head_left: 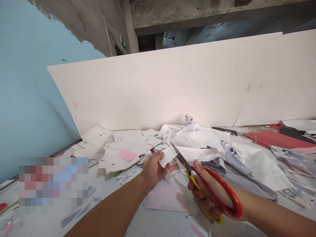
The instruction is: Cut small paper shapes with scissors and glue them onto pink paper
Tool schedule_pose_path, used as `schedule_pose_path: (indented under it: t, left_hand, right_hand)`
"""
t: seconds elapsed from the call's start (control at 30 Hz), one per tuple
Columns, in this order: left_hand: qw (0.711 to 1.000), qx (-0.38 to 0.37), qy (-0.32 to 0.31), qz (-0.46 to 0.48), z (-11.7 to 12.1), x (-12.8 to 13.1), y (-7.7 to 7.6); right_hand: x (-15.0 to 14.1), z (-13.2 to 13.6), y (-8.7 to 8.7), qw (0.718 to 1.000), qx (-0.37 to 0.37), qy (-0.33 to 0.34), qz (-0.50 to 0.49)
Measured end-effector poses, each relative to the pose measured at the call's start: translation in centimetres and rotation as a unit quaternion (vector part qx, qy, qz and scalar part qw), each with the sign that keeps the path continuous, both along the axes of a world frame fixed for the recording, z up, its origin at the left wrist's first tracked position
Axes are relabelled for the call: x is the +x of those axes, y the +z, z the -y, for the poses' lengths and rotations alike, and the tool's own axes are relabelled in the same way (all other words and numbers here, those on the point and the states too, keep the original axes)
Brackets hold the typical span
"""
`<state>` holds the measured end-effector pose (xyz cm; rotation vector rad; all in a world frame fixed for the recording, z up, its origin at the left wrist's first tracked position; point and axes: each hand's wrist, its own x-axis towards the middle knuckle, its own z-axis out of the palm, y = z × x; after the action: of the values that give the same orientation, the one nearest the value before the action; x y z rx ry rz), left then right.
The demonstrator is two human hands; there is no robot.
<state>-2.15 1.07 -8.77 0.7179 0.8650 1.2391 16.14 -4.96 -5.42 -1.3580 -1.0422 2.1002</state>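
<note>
My left hand pinches a small white piece of cloth between thumb and fingers. In my right hand is a pair of scissors with one red and one yellow handle. Their dark blades point up and left, with the tips beside the white piece; whether the blades touch it I cannot tell. Below and between my hands a pale pink rectangle of cloth lies flat on the table. Behind the blades rests a heap of white fabric, with lilac fabric at its right.
Stacked cardboard sheets lie at the left, a pink square on top. Red fabric and printed pieces lie at the right. Scraps litter the table. A tall white board stands behind, with a blue wall at the left.
</note>
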Motion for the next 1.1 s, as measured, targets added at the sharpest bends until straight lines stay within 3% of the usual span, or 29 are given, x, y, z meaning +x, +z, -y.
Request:
schedule_pose_path:
  t: [0.3,0.6,1.1]
  left_hand:
    - [1.0,0.002,0.005,-0.003,-0.2,0.0,-0.4]
    - [0.995,0.084,-0.014,-0.045,-0.2,0.1,-1.0]
    - [0.986,0.116,-0.041,-0.113,-0.2,0.1,-1.3]
  right_hand:
    - [0.2,-0.7,0.2,1.0,-0.019,0.011,0.002]
    - [0.0,-1.0,0.2,0.999,-0.01,0.007,0.032]
    - [-0.5,-0.9,-0.7,1.0,-0.003,-0.013,0.015]
